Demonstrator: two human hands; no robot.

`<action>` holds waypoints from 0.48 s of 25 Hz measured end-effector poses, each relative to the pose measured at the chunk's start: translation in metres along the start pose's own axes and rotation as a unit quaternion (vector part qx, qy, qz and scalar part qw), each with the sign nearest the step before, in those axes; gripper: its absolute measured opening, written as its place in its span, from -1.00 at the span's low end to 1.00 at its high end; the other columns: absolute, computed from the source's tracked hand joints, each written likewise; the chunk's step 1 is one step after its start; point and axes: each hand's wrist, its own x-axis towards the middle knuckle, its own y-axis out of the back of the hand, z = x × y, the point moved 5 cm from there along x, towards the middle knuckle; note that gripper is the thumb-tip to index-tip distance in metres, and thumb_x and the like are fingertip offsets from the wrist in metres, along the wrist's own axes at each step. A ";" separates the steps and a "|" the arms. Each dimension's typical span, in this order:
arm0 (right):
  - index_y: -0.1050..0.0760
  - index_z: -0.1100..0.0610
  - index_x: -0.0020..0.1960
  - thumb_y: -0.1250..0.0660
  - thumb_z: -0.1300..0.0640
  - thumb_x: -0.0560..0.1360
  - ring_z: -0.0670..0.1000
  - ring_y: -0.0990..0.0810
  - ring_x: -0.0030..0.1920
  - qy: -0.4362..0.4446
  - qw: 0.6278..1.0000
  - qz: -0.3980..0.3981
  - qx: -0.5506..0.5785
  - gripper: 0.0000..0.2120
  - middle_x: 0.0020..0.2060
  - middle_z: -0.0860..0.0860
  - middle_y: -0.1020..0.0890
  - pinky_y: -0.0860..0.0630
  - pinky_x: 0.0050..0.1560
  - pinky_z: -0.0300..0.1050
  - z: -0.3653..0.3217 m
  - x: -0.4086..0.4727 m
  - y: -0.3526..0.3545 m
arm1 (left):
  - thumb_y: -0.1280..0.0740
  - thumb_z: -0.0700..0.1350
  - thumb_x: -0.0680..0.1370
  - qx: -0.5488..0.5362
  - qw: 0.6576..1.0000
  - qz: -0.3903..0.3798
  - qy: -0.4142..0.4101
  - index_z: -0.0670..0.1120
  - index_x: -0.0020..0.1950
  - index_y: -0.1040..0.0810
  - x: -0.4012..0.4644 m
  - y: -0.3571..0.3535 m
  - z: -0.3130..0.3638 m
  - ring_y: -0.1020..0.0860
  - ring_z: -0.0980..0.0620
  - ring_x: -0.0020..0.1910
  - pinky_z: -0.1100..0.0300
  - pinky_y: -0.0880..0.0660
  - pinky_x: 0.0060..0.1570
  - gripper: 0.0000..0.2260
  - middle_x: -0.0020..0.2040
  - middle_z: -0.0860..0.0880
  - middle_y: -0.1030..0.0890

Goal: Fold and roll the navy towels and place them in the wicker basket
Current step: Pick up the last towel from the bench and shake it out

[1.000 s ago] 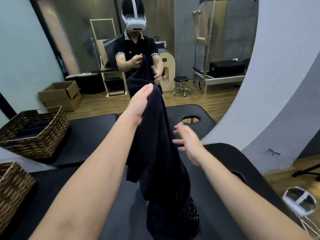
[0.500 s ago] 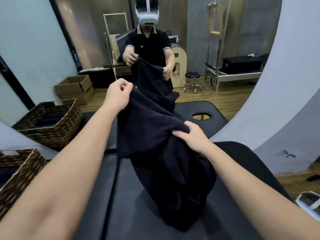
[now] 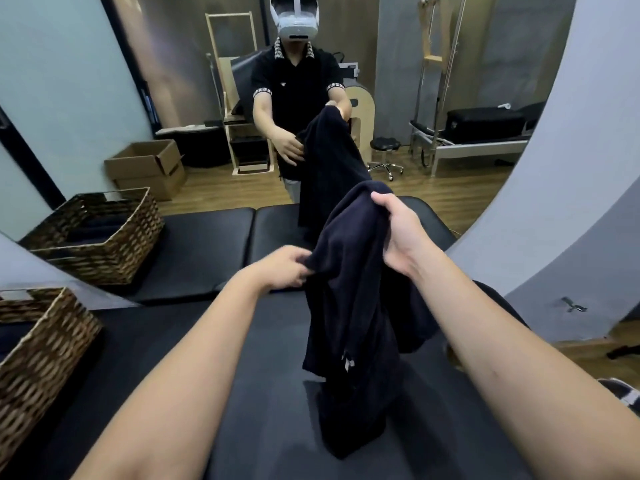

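A navy towel (image 3: 353, 306) hangs bunched above the black padded table (image 3: 270, 427), its lower end resting on the padding. My right hand (image 3: 401, 230) grips the towel's top edge and holds it up. Lower down, my left hand (image 3: 284, 268) pinches the towel's left edge. The wicker basket (image 3: 38, 351) stands at the table's left edge, partly cut off by the frame, with dark towels inside.
A large mirror ahead reflects me, the towel, the table and the basket (image 3: 100, 233). In the reflection a cardboard box (image 3: 149, 168), a stool (image 3: 384, 150) and exercise frames stand on a wooden floor. A white curved wall (image 3: 571, 202) rises on the right.
My right hand has lifted the towel's top higher and to the right. My left hand has come down from the upper corner and now pinches the left edge lower down. The towel hangs narrower.
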 end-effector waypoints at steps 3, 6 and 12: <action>-0.52 0.21 0.23 -0.38 0.19 0.43 0.17 -0.68 0.09 0.022 0.995 0.049 -0.082 -0.63 0.08 0.16 -0.69 -0.61 0.16 0.11 -0.009 0.010 0.036 | -0.24 -0.16 0.69 -0.207 0.967 0.143 -0.031 -0.08 0.01 -0.62 -0.001 0.046 0.020 -0.65 -0.03 -0.09 0.03 -0.59 -0.04 -0.82 -0.09 -0.03 -0.72; -0.53 0.15 0.04 -0.46 0.12 0.50 0.07 -0.63 -0.06 0.049 0.953 0.130 -0.270 -0.81 -0.06 0.06 -0.67 -0.60 -0.04 -0.02 -0.010 0.012 0.075 | -0.22 -0.03 0.70 -0.261 0.933 0.247 -0.025 -0.07 0.08 -0.60 0.000 0.080 0.038 -0.61 -0.01 -0.10 0.15 -0.52 -0.14 -0.81 0.00 -0.06 -0.68; -0.55 0.06 -0.05 -0.44 -0.06 0.52 -0.06 -0.58 -0.02 0.134 0.872 0.131 -0.452 -0.80 -0.08 -0.06 -0.64 -0.41 -0.06 -0.16 -0.001 0.006 0.081 | -0.35 -0.01 0.60 -0.221 0.927 0.303 0.001 -0.13 0.09 -0.61 -0.016 0.136 0.093 -0.65 -0.06 -0.13 0.09 -0.61 -0.13 -0.79 0.01 -0.13 -0.68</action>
